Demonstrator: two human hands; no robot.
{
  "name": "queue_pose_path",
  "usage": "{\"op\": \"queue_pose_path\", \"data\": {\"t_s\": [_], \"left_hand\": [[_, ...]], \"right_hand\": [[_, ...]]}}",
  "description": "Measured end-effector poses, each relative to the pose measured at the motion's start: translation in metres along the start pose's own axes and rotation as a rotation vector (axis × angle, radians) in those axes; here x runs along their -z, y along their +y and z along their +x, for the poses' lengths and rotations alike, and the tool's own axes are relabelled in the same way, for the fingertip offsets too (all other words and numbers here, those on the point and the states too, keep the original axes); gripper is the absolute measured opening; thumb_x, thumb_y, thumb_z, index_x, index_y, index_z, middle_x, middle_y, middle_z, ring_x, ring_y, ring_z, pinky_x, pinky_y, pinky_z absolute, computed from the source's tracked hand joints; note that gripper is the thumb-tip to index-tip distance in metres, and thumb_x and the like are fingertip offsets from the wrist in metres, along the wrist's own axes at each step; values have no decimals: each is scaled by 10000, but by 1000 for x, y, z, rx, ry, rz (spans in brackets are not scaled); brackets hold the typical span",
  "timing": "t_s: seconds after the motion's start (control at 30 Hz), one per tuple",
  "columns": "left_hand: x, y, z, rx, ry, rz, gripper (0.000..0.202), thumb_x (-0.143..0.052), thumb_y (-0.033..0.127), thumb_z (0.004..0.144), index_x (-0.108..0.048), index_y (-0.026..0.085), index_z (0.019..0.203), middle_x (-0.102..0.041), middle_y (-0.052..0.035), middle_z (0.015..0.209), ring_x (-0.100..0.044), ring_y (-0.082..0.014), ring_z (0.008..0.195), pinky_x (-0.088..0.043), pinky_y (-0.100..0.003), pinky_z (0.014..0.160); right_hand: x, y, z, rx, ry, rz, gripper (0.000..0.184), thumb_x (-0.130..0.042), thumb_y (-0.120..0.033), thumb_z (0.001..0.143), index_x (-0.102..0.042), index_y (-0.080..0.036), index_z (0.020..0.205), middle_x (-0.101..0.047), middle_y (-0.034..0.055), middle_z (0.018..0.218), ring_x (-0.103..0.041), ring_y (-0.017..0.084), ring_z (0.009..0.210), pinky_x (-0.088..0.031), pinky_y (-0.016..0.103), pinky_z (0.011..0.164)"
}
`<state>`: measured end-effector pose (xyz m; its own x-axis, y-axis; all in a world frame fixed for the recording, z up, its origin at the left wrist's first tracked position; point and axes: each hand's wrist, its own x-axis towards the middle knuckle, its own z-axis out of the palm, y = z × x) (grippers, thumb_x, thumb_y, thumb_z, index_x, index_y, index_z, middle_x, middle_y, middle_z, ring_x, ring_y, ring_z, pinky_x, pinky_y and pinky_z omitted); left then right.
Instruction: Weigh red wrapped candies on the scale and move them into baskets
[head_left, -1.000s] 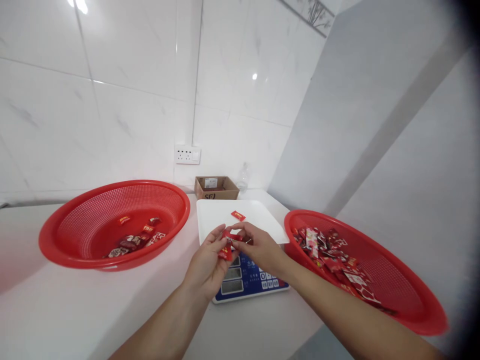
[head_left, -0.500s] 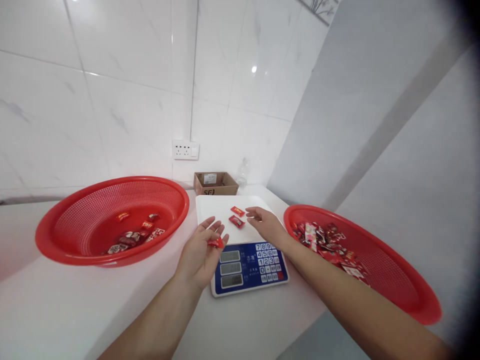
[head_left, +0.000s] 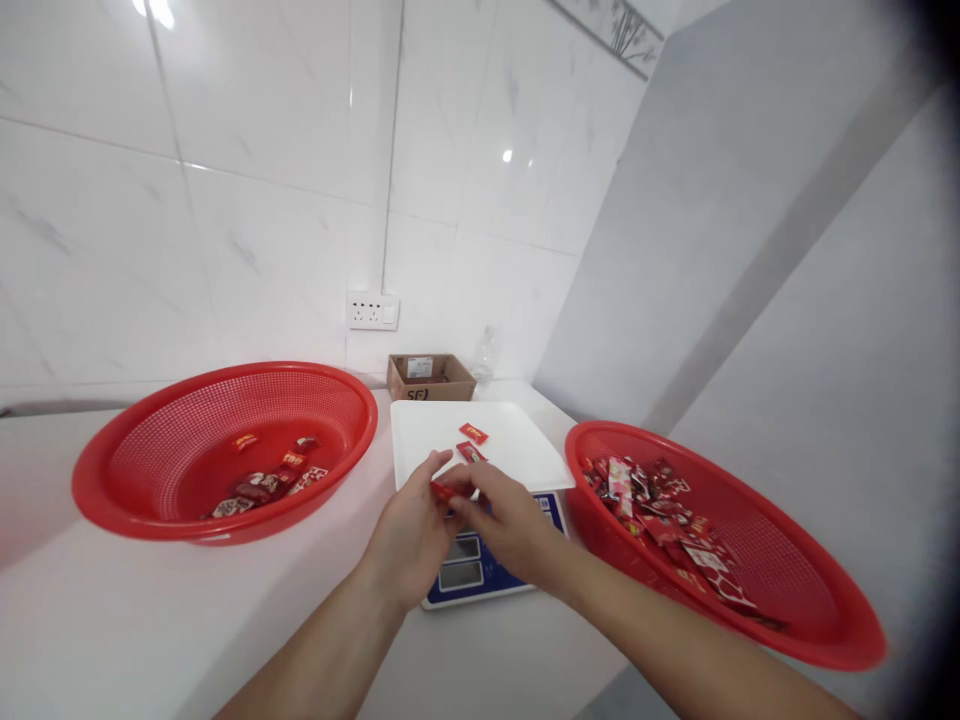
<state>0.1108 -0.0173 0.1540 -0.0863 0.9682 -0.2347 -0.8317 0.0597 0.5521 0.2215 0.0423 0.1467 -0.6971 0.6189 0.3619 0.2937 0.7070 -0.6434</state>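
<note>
My left hand [head_left: 411, 535] is closed around a small red wrapped candy [head_left: 442, 490], in front of the scale's white weighing tray [head_left: 420, 430]. Against it is my right hand [head_left: 514, 525], its thumb and fingers pinching the same candy. Part of the wrapper is hidden by the fingers. Just beyond the fingertips, a red wrapped candy [head_left: 473, 433] and a darker red wrapped candy [head_left: 470, 453] lie on the tray. Both hands cover much of the scale's blue panel [head_left: 487, 590].
On the left stands a red mesh basket [head_left: 142, 440] with several wrapped candies. A second red basket [head_left: 787, 530], on the right, holds a larger pile of them. Behind the scale are a cardboard box [head_left: 427, 392] and a clear plastic bottle [head_left: 486, 355], near the tiled wall.
My right hand has moved back from beside the candies on the tray to my left hand, and its fingers now meet the red candy held there. The view has tilted slightly upward.
</note>
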Motion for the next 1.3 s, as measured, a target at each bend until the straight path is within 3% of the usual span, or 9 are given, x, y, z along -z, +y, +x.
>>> {"op": "queue_pose_path", "data": {"t_s": [0.2, 0.3, 0.5, 0.63, 0.73, 0.8, 0.97, 1.13, 1.3], "left_hand": [[-2, -1, -2, 35, -93, 2, 269, -424, 339, 892, -506, 199, 1106, -616, -75, 1066, -584, -168, 1005, -451, -284, 861], [-2, -1, -2, 34, -118, 10, 341, -421, 356, 892, -471, 185, 1182, -586, -88, 1148, -541, -177, 1096, -407, -301, 949], [0, 3, -3, 16, -149, 25, 405, -407, 390, 891, -451, 171, 1229, -482, -103, 1305, -399, -194, 1247, -275, -345, 1066], [1, 14, -5, -13, -49, 63, 410, -403, 415, 883, -442, 213, 1238, -381, -84, 1392, -301, -192, 1307, -216, -377, 1089], [3, 21, -5, -61, -28, 62, 414, -399, 415, 881, -444, 208, 1236, -396, -100, 1380, -325, -189, 1296, -228, -363, 1085], [5, 24, -3, -79, -24, 62, 409, -403, 411, 879, -454, 206, 1229, -420, -104, 1364, -343, -191, 1287, -239, -360, 1082], [7, 26, 1, -104, -19, 71, 380, -420, 413, 871, -507, 206, 1177, -478, -104, 1320, -377, -201, 1268, -281, -361, 1066], [9, 24, 5, -87, 23, 77, 369, -413, 410, 874, -520, 204, 1161, -518, -107, 1283, -418, -201, 1241, -306, -359, 1054], [10, 22, 5, -101, 17, 93, 369, -417, 404, 875, -517, 207, 1171, -527, -111, 1276, -443, -194, 1223, -327, -355, 1042]], "right_hand": [[13, 23, 8, -213, 64, 285, 156, -494, -268, 808, -588, -191, 905, -657, 34, 887, -607, 168, 839, -470, 323, 756], [11, 23, 7, -234, 39, 339, 209, -516, -316, 797, -595, -196, 948, -662, 40, 921, -611, 174, 857, -476, 323, 753], [15, 23, 10, -156, 37, 225, 206, -549, -315, 777, -601, -200, 940, -650, 34, 918, -591, 172, 830, -473, 300, 689], [37, 44, 32, -183, 271, 36, 166, -565, -285, 734, -585, -179, 860, -632, 30, 824, -569, 166, 773, -453, 306, 704], [53, 66, 46, -218, 422, -150, 132, -545, -242, 727, -580, -178, 837, -618, 30, 812, -558, 166, 754, -449, 308, 711], [56, 81, 49, -225, 457, -280, 140, -522, -217, 741, -590, -179, 858, -615, 47, 861, -561, 172, 785, -449, 307, 724], [47, 101, 40, -217, 40, -441, 179, -514, -283, 792, -656, -184, 838, -646, 78, 909, -583, 208, 862, -449, 330, 786], [40, 98, 42, -156, 71, -473, 371, -475, -356, 826, -583, -172, 1129, -571, 107, 1188, -469, 242, 1150, -352, 387, 977], [20, 105, 54, -189, -218, -462, 561, -383, -418, 869, -319, -197, 1381, -304, 81, 1448, -155, 277, 1353, -155, 481, 1073]]}}
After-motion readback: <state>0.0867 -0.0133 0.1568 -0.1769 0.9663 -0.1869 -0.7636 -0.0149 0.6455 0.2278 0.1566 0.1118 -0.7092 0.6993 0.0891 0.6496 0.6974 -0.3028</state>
